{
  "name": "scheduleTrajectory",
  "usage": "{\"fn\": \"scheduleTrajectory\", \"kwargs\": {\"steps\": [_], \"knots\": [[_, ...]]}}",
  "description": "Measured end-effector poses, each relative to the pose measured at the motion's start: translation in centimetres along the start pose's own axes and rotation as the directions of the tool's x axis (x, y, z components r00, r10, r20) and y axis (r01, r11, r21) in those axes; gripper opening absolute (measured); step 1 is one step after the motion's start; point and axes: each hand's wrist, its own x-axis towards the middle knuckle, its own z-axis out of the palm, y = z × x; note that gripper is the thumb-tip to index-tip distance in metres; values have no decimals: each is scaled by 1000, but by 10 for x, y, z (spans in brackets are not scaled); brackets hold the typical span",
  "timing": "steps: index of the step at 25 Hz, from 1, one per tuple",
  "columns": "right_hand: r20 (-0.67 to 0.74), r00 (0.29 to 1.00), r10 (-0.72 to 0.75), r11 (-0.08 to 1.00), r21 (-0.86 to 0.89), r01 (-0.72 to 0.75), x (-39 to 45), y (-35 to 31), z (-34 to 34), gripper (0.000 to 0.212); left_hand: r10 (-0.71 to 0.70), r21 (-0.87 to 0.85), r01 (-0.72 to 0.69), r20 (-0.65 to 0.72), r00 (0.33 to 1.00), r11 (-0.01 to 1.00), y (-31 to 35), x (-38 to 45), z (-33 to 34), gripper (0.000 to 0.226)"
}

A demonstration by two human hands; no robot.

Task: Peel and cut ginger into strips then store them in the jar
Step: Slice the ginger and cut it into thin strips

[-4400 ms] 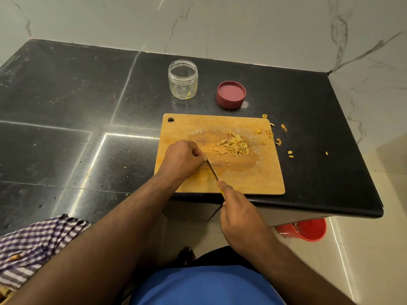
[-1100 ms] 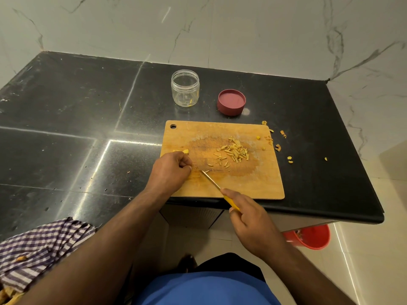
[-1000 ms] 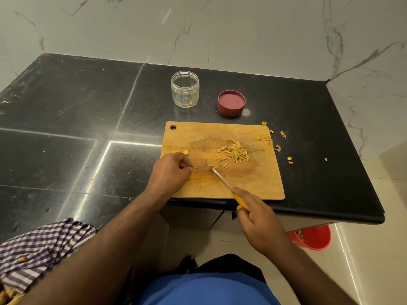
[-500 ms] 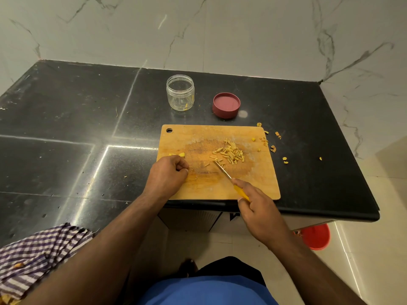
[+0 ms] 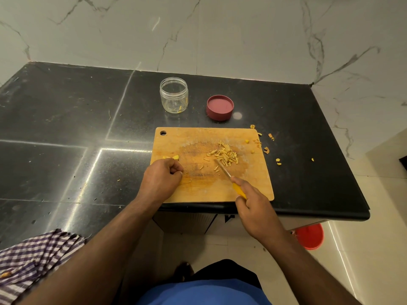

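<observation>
At the board's centre, the right hand [image 5: 256, 208] grips the knife [image 5: 229, 176], its tip among the ginger strips [image 5: 224, 154]; the left hand [image 5: 161, 179], curled over something unseen, should stay clear while strips are swept together.

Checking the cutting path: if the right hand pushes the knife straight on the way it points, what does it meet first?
Most likely the pile of ginger strips on the cutting board: the knife in the right hand already has its tip at the pile's near edge.

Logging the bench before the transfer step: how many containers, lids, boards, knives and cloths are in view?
Jar: 1
Lid: 1
Cutting board: 1
Knife: 1
Checked cloth: 1
Red bucket: 1
Total: 6
</observation>
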Motion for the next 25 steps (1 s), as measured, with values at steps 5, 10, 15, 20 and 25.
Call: {"fn": "scheduleTrajectory", "kwargs": {"steps": [5, 10, 15, 20, 25], "knots": [[27, 1000, -12, 1000, -2, 12, 3, -2, 1, 50, -7, -6, 7, -3, 1000, 1000, 1, -1, -2, 10], [-18, 1000, 1, 1000, 24, -1, 4, -3, 0, 50, -13, -50, 13, -2, 1000, 999, -1, -1, -4, 10], [36, 999, -31, 998, 60, 28, 3, -12, 11, 49, -1, -67, -6, -92, 996, 998, -3, 6, -11, 20], [51, 998, -29, 998, 63, 26, 6, -19, 13, 48, 3, -5, -4, -169, 986, 1000, -6, 19, -18, 32], [70, 997, -30, 997, 69, 25, 5, -22, 15, 48, -29, 66, 36, -109, 994, 997, -10, 25, -14, 38]]}}
